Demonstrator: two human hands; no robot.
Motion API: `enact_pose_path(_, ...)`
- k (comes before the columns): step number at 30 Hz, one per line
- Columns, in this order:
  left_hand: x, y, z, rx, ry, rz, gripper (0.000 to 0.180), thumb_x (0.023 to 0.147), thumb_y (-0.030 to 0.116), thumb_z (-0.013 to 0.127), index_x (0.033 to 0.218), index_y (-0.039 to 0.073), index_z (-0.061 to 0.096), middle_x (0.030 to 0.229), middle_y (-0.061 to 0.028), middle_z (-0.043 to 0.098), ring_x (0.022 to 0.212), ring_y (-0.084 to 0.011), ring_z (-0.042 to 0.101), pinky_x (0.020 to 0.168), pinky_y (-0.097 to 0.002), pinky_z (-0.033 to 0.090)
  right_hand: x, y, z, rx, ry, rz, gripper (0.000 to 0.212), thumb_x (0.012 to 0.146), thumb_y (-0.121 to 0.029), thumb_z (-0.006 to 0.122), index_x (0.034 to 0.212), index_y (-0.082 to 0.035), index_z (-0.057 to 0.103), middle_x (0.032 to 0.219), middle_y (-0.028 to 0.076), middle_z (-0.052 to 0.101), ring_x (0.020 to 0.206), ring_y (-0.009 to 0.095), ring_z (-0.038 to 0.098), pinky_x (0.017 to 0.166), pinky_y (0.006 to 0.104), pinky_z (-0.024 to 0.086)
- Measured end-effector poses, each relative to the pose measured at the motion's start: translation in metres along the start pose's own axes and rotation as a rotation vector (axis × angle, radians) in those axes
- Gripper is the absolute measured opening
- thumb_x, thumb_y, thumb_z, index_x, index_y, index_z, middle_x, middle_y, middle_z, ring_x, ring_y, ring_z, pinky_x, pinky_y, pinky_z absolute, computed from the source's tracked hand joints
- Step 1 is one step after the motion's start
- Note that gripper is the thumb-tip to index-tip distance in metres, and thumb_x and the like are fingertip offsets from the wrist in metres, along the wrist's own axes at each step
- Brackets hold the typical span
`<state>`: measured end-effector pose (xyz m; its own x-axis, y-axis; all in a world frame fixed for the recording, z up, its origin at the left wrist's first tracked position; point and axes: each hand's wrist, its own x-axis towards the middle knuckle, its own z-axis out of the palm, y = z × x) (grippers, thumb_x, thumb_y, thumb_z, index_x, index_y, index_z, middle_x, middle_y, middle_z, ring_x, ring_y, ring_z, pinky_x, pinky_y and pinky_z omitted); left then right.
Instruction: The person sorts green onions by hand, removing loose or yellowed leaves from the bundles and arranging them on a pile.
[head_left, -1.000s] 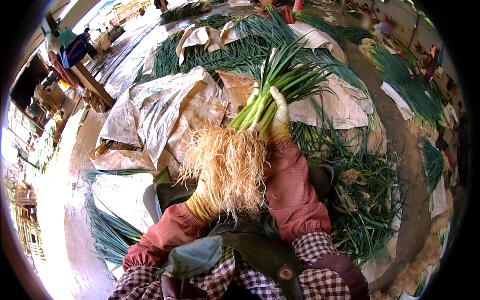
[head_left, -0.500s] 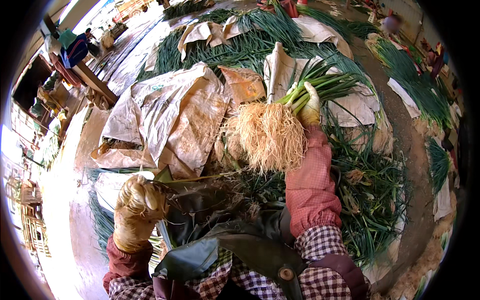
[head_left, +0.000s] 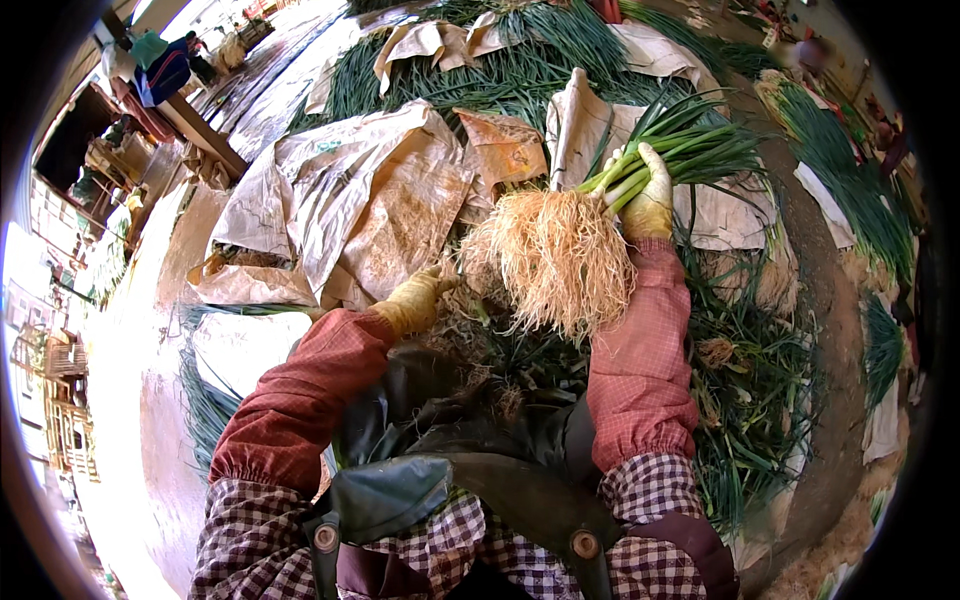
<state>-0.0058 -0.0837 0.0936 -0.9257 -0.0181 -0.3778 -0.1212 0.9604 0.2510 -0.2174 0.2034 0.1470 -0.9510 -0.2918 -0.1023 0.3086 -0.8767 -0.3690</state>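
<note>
My right hand [head_left: 651, 196], in a yellowed glove, is closed round a bunch of green onions [head_left: 625, 180]. Their long pale roots [head_left: 560, 255] hang toward me, and the green leaves spread to the far right. My left hand [head_left: 412, 300], gloved too, reaches forward to the left of the roots, near the edge of the crumpled sack cloth. Its fingers are bent together by some loose rooty stalks [head_left: 465, 290]; what they grip, if anything, is too small to make out.
Crumpled pale sacks [head_left: 350, 190] lie over the onions ahead. A long heap of green onions [head_left: 480, 75] stretches behind them. Loose leaves and trimmings [head_left: 750, 400] cover the ground at my right. A wooden post [head_left: 205, 135] stands at the far left.
My left hand has moved from near my body at the lower left forward and right, to beside the roots. My right hand keeps hold of the green onions, shifted slightly right in the picture.
</note>
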Motion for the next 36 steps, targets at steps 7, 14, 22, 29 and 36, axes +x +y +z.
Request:
enact_pose_path(7, -0.023, -0.004, -0.058, -0.005, 0.152, -0.039, 0.047, 0.073, 0.037, 0.066, 0.110, 0.010, 0.059, 0.101, -0.0165, 0.061, 0.093, -0.0284, 0.059, 0.081, -0.0341, 0.044, 0.004, 0.012, 0.000, 0.007, 0.069, -0.009, 0.027, 0.078, -0.024, 0.062, 0.089, -0.002, 0.051, 0.079, 0.013, 0.057, 0.070, 0.026, 0.055, 0.068, 0.0387, 0.048)
enact_pose_path(14, -0.042, 0.006, -0.063, 0.421, 0.163, 0.016, 0.031, 0.075, 0.031, 0.064, 0.099, 0.012, 0.062, 0.091, -0.0110, 0.064, 0.090, -0.0246, 0.059, 0.077, -0.0358, 0.046, 0.006, 0.022, -0.004, -0.060, 0.025, -0.022, 0.029, 0.077, -0.025, 0.063, 0.091, -0.005, 0.048, 0.080, 0.013, 0.056, 0.068, 0.025, 0.055, 0.065, 0.0381, 0.049)
enact_pose_path(22, -0.057, 0.041, -0.063, -1.103, 0.408, 0.033, 0.051, 0.081, 0.033, 0.061, 0.121, 0.005, 0.046, 0.111, -0.0107, 0.055, 0.105, -0.0180, 0.048, 0.094, -0.0327, 0.033, 0.015, 0.066, -0.014, -0.117, 0.110, -0.169, 0.025, 0.073, -0.016, 0.066, 0.090, -0.005, 0.051, 0.081, 0.008, 0.054, 0.069, 0.023, 0.055, 0.062, 0.0394, 0.051)
enact_pose_path(29, -0.004, 0.040, -0.038, -0.579, 0.115, 0.179, 0.083, 0.063, 0.029, 0.078, 0.127, 0.000, 0.035, 0.110, -0.0171, 0.051, 0.100, -0.0201, 0.052, 0.084, -0.0318, 0.043, -0.057, 0.183, 0.015, -0.324, 0.229, -0.168, 0.061, 0.064, -0.009, 0.074, 0.116, -0.007, 0.044, 0.093, 0.005, 0.057, 0.080, 0.017, 0.056, 0.069, 0.0307, 0.049)
enact_pose_path(36, -0.082, 0.022, -0.019, -1.174, -0.394, -0.072, 0.020, 0.072, 0.012, 0.067, 0.084, -0.001, 0.059, 0.064, -0.0020, 0.056, 0.052, -0.0084, 0.048, 0.046, -0.0217, 0.038, -0.029, 0.173, -0.034, -0.311, 0.295, 0.172, 0.069, 0.067, -0.046, 0.070, 0.118, -0.006, 0.046, 0.116, 0.009, 0.048, 0.102, 0.025, 0.049, 0.088, 0.0425, 0.036)
